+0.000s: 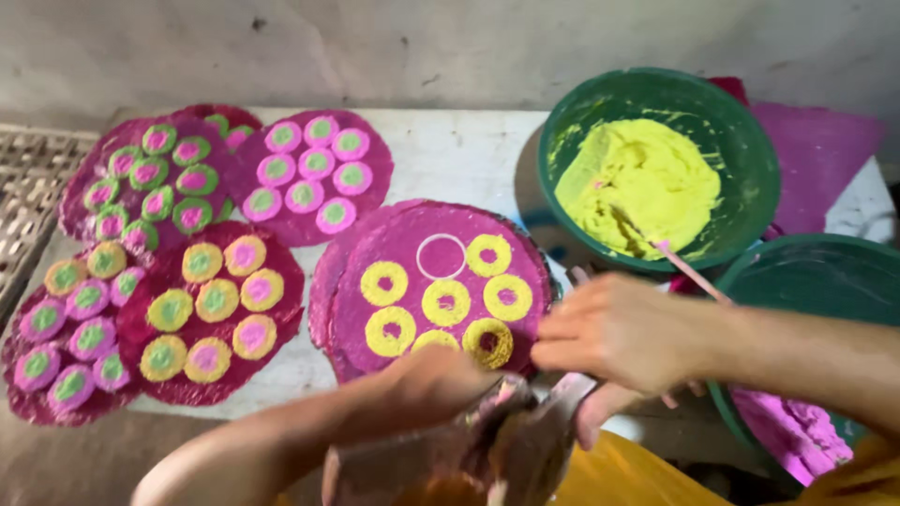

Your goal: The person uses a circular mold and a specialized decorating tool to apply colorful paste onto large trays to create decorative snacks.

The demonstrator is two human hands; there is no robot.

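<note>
the left hand (441, 379), low in the middle of the frame, is curled around the top of a stained cone-shaped bag (511, 440) and grips it. the right hand (619, 333), just right of it, has its fingers closed and pinching at the upper edge of the same bag, so both hands touch it. the bag is smeared pink and brown and hangs at the bottom centre of the frame, its lower end cut off by the edge. directly above the hands lies a round pink disc (441, 281) on a white table (459, 155); it carries seven yellow rings (445, 302) with pink centres and one thin white ring outline (441, 256) near its top. to the left lie four more pink discs: one at centre left (211, 314) with yellow and green circles, one at the lower left (66, 333), one at the upper left (141, 178) and one at the upper middle (314, 173) with pink and green circles. at the upper right stands a green bowl (750, 169) holding yellow-green paste (642, 178) with a pink stick (684, 267) resting in it. a second green bowl (825, 272) at the right edge holds pink paste (792, 431).
</note>
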